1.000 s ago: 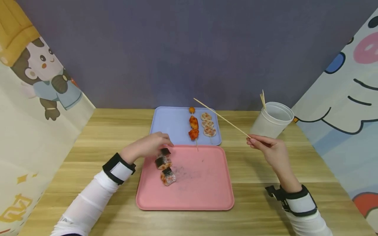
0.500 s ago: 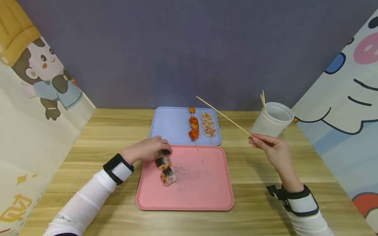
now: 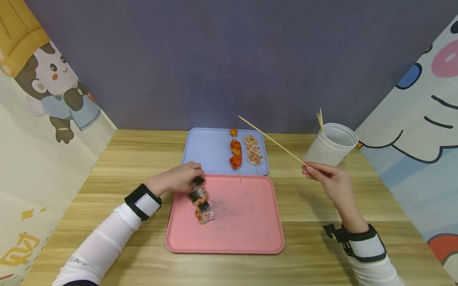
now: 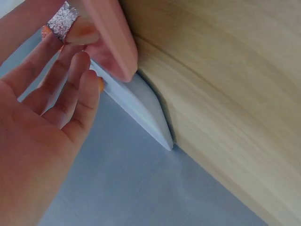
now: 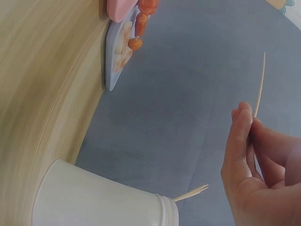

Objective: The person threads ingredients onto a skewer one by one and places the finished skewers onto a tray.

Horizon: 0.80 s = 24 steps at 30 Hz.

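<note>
On the pink tray (image 3: 247, 234) lie three seaweed-wrapped food pieces with browned sides, in a slanting row. My left hand (image 3: 180, 176) pinches the farthest seaweed-wrapped piece (image 3: 198, 181) near the tray's far left corner; its fingers partly cover it. Closer to me are the middle seaweed-wrapped piece (image 3: 198, 196) and the nearest one (image 3: 204, 213). In the left wrist view a shiny dark wrapper (image 4: 63, 21) shows by the fingertips. My right hand (image 3: 327, 178) pinches a bamboo skewer (image 3: 272, 140) at one end, raised over the table, its far end pointing up and left.
Behind the pink tray, a light blue tray (image 3: 207, 149) bears a skewer of orange-red pieces (image 3: 235, 147) and one of lotus root slices (image 3: 253, 149). A white cup (image 3: 327, 149) with several skewers (image 3: 321, 119) stands at the back right. A grey wall (image 3: 229, 67) rises behind.
My left hand has come down and taken hold of the farthest seaweed-wrapped piece, shifting slightly left. The right hand with the skewer has moved a little to the right.
</note>
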Tool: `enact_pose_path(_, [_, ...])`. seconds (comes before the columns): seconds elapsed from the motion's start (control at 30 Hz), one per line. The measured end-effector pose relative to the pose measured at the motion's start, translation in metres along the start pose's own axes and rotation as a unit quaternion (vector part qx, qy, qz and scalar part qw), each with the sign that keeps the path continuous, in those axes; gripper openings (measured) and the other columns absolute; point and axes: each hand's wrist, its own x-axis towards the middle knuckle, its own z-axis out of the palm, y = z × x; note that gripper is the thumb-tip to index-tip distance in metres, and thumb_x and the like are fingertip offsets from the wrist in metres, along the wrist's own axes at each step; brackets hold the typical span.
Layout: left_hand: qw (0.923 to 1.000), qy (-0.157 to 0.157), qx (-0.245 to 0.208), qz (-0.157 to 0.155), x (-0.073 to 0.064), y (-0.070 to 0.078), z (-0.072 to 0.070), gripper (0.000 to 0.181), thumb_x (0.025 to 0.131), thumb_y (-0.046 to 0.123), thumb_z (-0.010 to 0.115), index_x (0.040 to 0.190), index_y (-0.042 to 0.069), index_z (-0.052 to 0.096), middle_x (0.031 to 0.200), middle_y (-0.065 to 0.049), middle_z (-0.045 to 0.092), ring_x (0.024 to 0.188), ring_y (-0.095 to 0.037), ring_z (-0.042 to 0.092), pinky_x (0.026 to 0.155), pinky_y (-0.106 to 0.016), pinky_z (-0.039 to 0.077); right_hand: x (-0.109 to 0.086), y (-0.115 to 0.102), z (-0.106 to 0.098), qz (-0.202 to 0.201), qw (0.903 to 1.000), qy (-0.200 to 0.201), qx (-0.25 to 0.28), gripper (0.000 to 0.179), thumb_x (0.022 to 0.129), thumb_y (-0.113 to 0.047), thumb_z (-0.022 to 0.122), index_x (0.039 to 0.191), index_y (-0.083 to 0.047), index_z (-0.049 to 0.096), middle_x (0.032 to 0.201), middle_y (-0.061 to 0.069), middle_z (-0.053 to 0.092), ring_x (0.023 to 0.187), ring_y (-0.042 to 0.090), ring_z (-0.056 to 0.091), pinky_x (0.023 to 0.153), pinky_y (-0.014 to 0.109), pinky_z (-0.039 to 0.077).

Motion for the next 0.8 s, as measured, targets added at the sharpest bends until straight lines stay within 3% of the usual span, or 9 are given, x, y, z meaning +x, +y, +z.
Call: enact_pose_path(0.8, [0.9998,0.008,-0.017,0.011,0.0006,-0.0004,0.003,0.036,0.068,0.003,0.073,0.103,0.012,0.069,0.095,-0.002,0.055,0.087,-0.015,0.05,0.076,-0.031,0.048,0.0002,0.0019,0.002,-0.011,0.9998,-0.012,0.012,0.029,0.087,0.001,0.064,0.106,0.023,0.06,0.084,-0.007,0.074,0.077,0.008,0.071,0.068,0.024,0.056])
